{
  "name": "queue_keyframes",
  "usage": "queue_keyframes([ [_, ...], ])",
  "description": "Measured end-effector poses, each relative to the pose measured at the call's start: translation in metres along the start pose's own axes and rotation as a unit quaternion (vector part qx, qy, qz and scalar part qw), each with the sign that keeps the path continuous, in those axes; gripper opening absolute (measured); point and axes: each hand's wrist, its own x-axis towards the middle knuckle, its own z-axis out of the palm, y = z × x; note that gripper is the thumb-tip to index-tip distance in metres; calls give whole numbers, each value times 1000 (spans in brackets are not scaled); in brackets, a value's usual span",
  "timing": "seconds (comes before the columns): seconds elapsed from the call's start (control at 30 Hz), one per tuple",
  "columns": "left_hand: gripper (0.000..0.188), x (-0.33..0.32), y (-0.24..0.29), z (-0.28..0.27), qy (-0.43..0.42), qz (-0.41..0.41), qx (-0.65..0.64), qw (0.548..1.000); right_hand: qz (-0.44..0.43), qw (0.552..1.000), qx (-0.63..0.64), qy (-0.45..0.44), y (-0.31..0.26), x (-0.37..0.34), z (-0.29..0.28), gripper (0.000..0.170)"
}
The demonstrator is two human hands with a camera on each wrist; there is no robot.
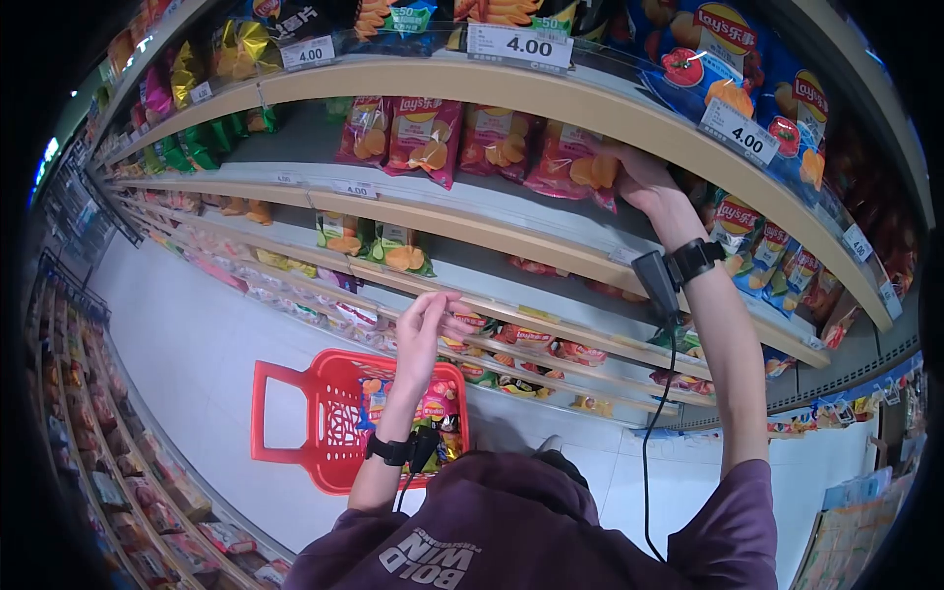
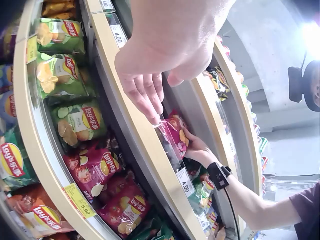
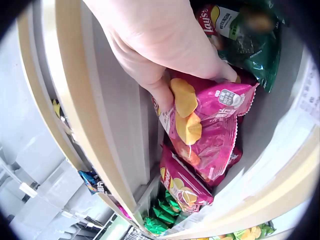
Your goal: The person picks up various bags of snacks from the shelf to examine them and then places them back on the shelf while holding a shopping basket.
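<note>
My right hand (image 1: 646, 185) reaches into a shelf and grips the end of a pink Lay's chip bag (image 1: 570, 165). In the right wrist view, the thumb and fingers (image 3: 165, 92) pinch the bag's upper part, and printed chips show below them. More pink chip bags (image 1: 423, 138) stand beside it in a row. My left hand (image 1: 423, 329) hangs in front of the lower shelves with relaxed fingers and holds nothing. From the left wrist view, its fingers (image 2: 142, 92) point down in front of a shelf edge.
A red shopping basket (image 1: 331, 369) with several chip bags stands on the floor below my left hand. Green chip bags (image 3: 250, 47) lie beside the gripped one. Wooden shelf edges (image 1: 472, 93) run above and below the right hand. Another shelf row (image 1: 108, 462) lines the aisle's far side.
</note>
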Motion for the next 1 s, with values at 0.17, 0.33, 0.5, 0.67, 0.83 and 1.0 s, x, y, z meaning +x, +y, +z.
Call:
queue_keyframes([
  [0.17,31,-3,-1,-14,35,10,9,999,-75,996,-15,-47,24,54,-24,42],
  [0.33,34,-8,-7,-20,47,4,14,999,-103,994,-24,-33,46,86,-39,43],
  [0.5,32,-10,-17,-25,57,-4,2,998,-107,993,-56,9,52,101,-59,40],
  [0.67,29,-14,-26,-29,75,-17,0,997,-98,989,-94,61,46,90,-55,36],
  [0.83,29,-14,-29,-28,79,-36,-5,996,-139,985,-98,-7,64,97,-55,40],
  [1.0,29,-11,-29,-22,70,-41,4,997,-146,955,-258,15,35,62,-14,53],
])
